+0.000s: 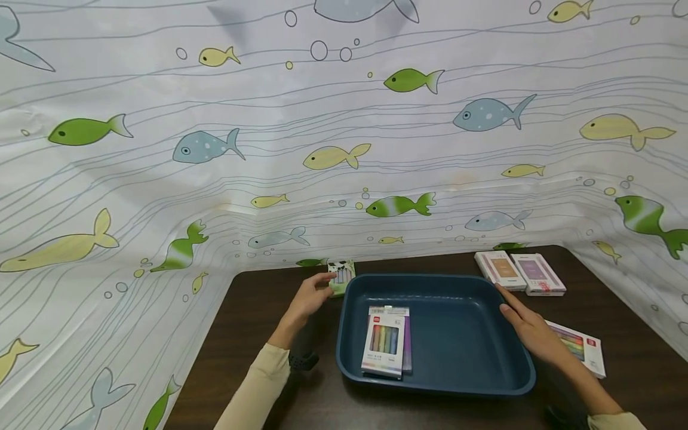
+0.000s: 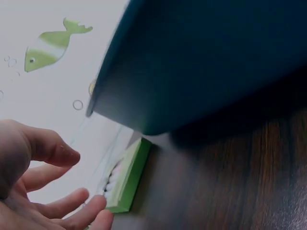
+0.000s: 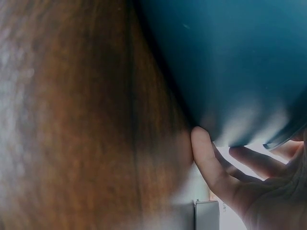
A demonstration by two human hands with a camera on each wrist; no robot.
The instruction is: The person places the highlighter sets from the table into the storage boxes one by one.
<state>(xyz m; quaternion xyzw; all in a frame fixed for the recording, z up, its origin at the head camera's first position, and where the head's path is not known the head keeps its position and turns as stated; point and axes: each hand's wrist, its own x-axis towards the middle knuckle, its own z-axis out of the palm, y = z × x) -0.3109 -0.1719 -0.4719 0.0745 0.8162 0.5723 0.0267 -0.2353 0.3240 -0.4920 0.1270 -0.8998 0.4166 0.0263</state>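
A dark blue tray [image 1: 457, 334] stands on the table. My right hand [image 1: 534, 334] holds its right side, thumb at the rim and fingers against the outer wall [image 3: 230, 72]. My left hand [image 1: 310, 295] is off the tray's left back corner, beside a small green box [image 1: 340, 278] with pale sticks in its window. In the left wrist view the fingers [image 2: 79, 218] are loosely bent and spread near this green box [image 2: 129, 182], apparently holding nothing. Inside the tray, a white box of coloured sticks [image 1: 384, 346] lies over a purple-edged box [image 1: 407, 346].
Two white boxes, one with an orange panel [image 1: 501, 270] and one with a purple panel [image 1: 537, 273], lie at the back right. A white box with rainbow-coloured sticks [image 1: 580, 349] is right of the tray. A fish-print sheet [image 1: 333, 119] hangs behind the dark wooden table [image 1: 215, 358].
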